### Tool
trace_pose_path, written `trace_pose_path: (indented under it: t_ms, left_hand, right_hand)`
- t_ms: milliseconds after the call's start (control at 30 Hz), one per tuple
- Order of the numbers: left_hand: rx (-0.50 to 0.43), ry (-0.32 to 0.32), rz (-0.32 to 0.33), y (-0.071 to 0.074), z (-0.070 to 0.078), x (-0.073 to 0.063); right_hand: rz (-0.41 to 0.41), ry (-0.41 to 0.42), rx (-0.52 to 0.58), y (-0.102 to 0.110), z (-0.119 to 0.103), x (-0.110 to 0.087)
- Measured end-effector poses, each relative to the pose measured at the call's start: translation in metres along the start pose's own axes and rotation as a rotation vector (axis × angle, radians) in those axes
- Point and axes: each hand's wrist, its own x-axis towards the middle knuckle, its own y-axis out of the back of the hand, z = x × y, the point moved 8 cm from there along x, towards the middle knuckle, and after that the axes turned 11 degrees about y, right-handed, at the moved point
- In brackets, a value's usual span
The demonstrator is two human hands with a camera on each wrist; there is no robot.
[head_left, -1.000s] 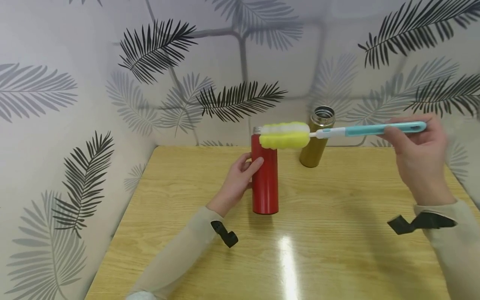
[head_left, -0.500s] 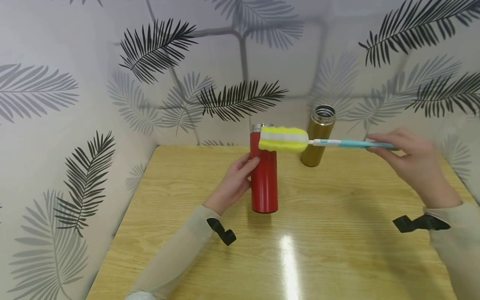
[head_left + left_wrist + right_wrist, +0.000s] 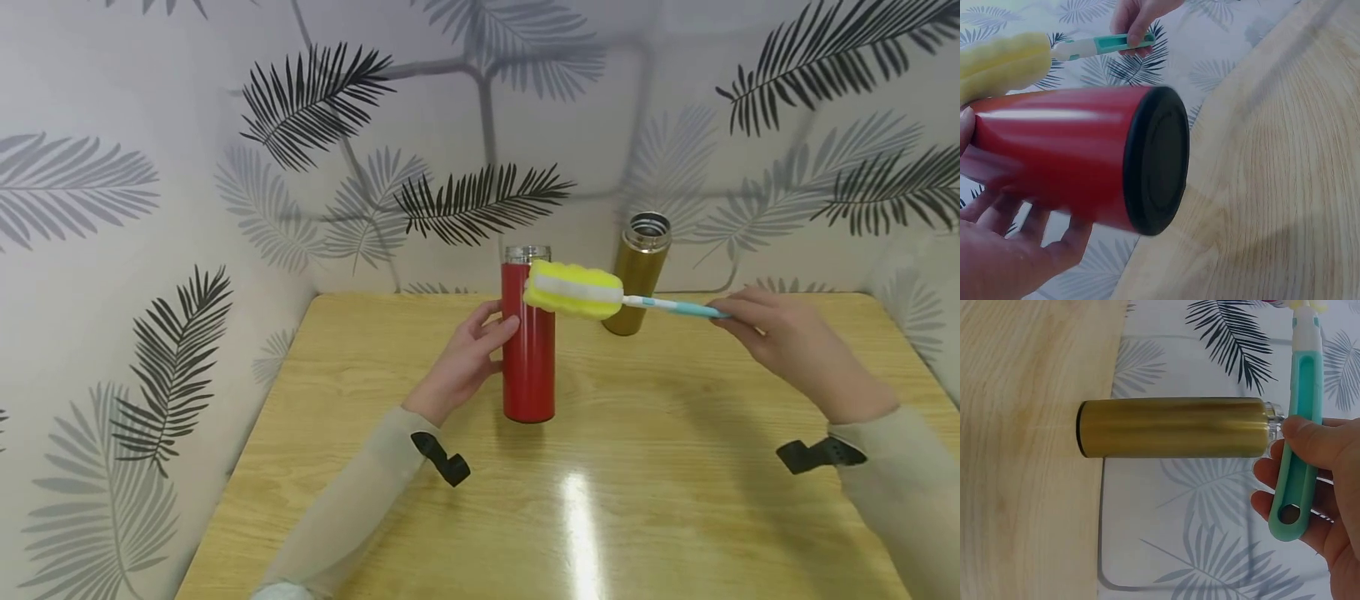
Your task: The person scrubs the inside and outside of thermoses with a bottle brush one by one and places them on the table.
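Note:
My left hand grips a red vacuum flask around its side and holds it upright. Its lid is off, leaving the metal neck bare. The flask's black base shows in the left wrist view, raised off the table. With thumb and fingers, my right hand pinches the turquoise handle of a bottle brush. The brush's yellow-and-white sponge head lies nearly level in front of the red flask's upper part, pointing left. Whether sponge and flask touch, I cannot tell.
A gold vacuum flask, also lidless, stands at the table's back edge behind the brush. The wooden table meets a leaf-patterned wall covering at the back and left.
My right hand has moved left and lower, with its grip nearer the sponge in the head view. The sponge head has dropped a little and the brush tilts more. My left hand has barely moved.

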Motion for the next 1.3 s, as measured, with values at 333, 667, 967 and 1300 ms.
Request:
trace_pose_path:
  t_ms: [333, 667, 967, 1300]
  left_hand:
    - [0.005, 0.017, 0.005, 0.003, -0.002, 0.003]
    - [-0.003, -0.004, 0.033, 0.011, 0.007, 0.007]
    - [-0.036, -0.015, 0.035, 0.013, 0.010, 0.008]
    - [-0.044, 0.022, -0.052, -0.001, -0.004, 0.010]
  right_hand:
    - [-0.011, -0.002, 0.026, -0.015, -0.002, -0.010]
    - [-0.082, 0.052, 0.062, -0.032, -0.010, -0.028]
    - [-0.083, 0.039, 0.054, -0.030, -0.011, -0.028]
    - [-0.002, -0.025, -0.011, -0.012, 0.002, -0.010]
